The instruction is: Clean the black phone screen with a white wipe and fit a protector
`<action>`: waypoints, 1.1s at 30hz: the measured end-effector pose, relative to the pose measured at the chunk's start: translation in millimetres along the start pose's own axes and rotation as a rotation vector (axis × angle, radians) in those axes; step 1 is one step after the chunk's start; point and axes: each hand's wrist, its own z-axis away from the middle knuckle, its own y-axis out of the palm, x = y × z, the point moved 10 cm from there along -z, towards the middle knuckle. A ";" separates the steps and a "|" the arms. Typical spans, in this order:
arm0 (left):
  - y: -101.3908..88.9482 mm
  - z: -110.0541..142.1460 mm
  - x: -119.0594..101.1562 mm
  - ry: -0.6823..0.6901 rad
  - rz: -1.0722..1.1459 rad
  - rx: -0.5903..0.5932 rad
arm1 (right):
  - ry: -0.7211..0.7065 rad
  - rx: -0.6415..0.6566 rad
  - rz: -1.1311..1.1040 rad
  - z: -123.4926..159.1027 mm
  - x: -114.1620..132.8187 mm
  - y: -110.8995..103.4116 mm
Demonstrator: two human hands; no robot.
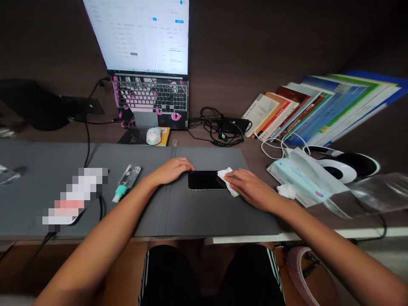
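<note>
"Where the two forearms reach in from the lower corners, how are the hands set?"

"The left hand (174, 169) is palm down, fingers loosely bent and holding nothing, with its fingertips at the upper left corner of the flat black phone (205, 180). The right hand (247, 185) comes in low from the other side, fingers close together, with hold of a crumpled white tissue (228, 180); I can't tell where its thumb presses."

"And the phone?"

"It lies flat on the smooth grey desk mat (197, 216), between the hands, its right end under the tissue."

"Any writing?"

"The pale blue and white tissue pack (301, 180), beyond the right hand, has a small red oval mark, too small to read. The leaning row of coloured books (331, 106) has blurred lettering on its spines, and the text on the bright laptop screen (146, 38) is illegible. I can't make out any brand on the phone."
</note>
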 end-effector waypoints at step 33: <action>-4.0 -2.0 -3.5 0.026 0.003 -0.043 | -0.428 -0.078 0.015 -92.9 39.3 -1.4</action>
